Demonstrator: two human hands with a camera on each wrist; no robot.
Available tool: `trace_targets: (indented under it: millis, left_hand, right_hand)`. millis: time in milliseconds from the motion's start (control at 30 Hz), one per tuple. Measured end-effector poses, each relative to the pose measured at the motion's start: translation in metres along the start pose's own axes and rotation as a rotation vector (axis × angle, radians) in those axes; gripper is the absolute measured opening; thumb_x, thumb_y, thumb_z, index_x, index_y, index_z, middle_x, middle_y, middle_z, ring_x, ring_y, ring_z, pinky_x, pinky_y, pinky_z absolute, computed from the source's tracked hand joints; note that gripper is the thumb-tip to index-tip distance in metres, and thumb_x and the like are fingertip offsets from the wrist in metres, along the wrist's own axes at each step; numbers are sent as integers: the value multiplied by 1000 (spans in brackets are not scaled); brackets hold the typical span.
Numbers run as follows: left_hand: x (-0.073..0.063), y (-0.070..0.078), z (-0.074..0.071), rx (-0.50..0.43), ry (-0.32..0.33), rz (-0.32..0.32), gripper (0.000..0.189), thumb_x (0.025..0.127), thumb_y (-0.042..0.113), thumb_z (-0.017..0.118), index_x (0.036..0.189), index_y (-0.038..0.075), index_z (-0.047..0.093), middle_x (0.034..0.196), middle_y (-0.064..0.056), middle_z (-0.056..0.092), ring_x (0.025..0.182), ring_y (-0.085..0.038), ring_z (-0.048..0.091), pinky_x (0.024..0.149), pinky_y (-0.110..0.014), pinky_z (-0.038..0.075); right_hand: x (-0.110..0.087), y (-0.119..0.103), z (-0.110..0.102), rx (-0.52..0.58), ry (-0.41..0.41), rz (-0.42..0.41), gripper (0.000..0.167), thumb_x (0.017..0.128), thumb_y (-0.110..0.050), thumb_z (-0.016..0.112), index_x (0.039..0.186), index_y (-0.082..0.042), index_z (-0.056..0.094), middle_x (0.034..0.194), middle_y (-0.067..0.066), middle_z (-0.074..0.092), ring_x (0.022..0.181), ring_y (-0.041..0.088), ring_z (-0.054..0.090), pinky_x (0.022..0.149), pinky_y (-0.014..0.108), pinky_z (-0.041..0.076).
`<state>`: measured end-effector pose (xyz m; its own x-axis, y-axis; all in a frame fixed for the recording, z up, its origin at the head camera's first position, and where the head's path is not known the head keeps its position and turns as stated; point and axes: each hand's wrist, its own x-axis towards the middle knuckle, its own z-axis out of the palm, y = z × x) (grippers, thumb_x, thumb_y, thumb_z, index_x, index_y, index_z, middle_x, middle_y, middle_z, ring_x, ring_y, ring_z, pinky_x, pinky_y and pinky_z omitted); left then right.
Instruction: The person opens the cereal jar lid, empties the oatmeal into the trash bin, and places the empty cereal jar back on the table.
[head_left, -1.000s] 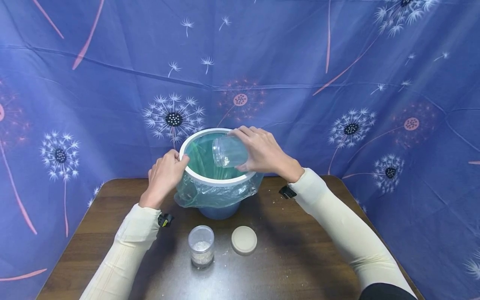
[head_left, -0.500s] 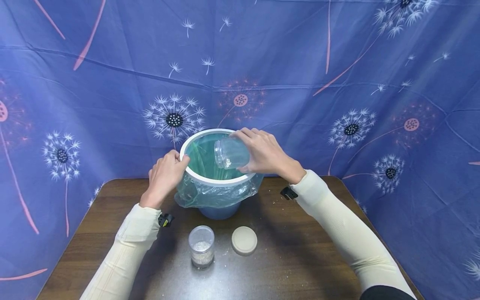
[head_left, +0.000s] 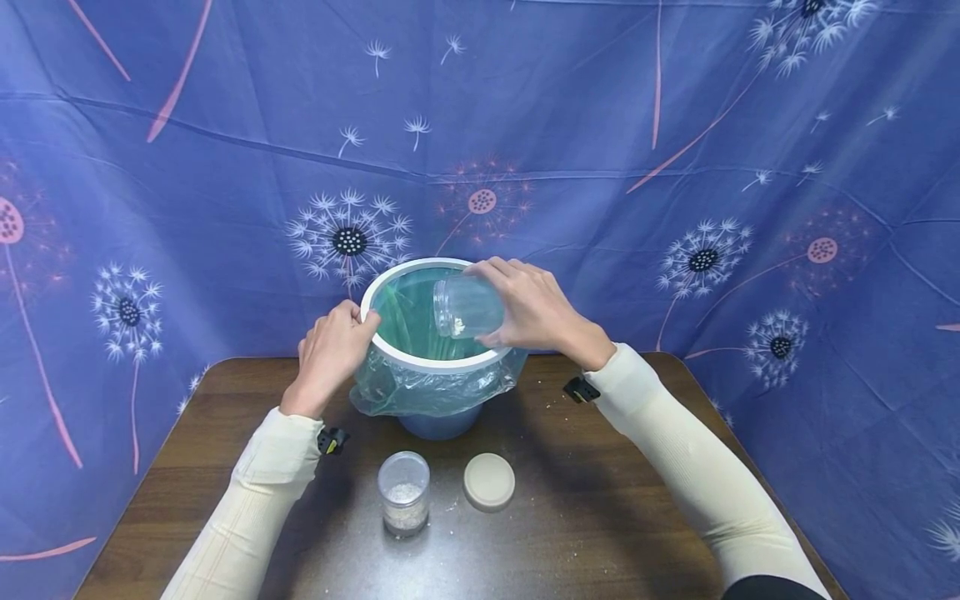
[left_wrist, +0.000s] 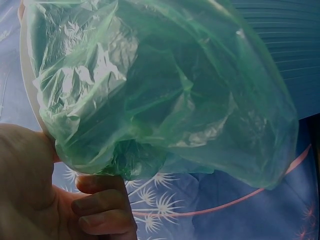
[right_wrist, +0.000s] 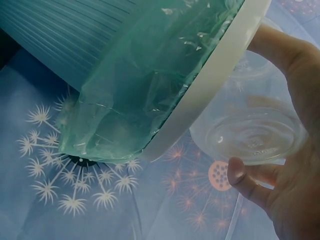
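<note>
Clear jar [head_left: 480,307]: see-through, tipped sideways, white bits near its mouth | over bin [head_left: 438,425] with green liner [head_left: 431,392], near far edge of tabletop [head_left: 600,517] | right grip [head_left: 534,307]: curled round jar | left grip [head_left: 332,348]: pinching white rim [head_left: 442,366]

Glare whitens the near tabletop [head_left: 450,571], while both wrist views are dimmer and seem slightly soft.

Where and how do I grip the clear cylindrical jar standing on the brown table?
Grip the jar round its side wall, probably coming from the near side: it stands upright and looks straight-sided, with the round blue bin behind it and the round beige lid to its right.
</note>
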<state>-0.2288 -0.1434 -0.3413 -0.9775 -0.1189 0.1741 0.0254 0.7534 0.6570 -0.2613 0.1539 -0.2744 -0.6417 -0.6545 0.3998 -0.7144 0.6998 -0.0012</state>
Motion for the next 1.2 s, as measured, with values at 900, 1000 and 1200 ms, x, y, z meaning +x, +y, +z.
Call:
trace_targets:
  millis: [900,1000,1200]
  left_hand:
    - [-4,6,1,-3,-1,-17,38,103,47,42,92,12,53,90,-13,60,90,-39,61,82,-58,43]
    - [-4,6,2,1,-5,-19,38,103,47,42,93,12,53,92,-14,61,92,-40,61,82,-58,44]
    - [-6,3,1,3,3,-19,38,104,47,42,93,12,54,90,-13,61,91,-39,62,82,-59,44]
  right_hand:
    - [12,-14,-15,-124,-26,-53,93,67,-40,100,146,-15,58,134,8,65,107,33,64,84,51,57]
    - [10,-12,-13,-126,-66,-38,94,67,-43,100,147,-15,58,135,6,65,108,33,64,83,51,57]
    - [7,-10,-12,-101,-45,-29,94,68,-46,98,147,-15,57,134,6,65,111,33,64,88,51,55]
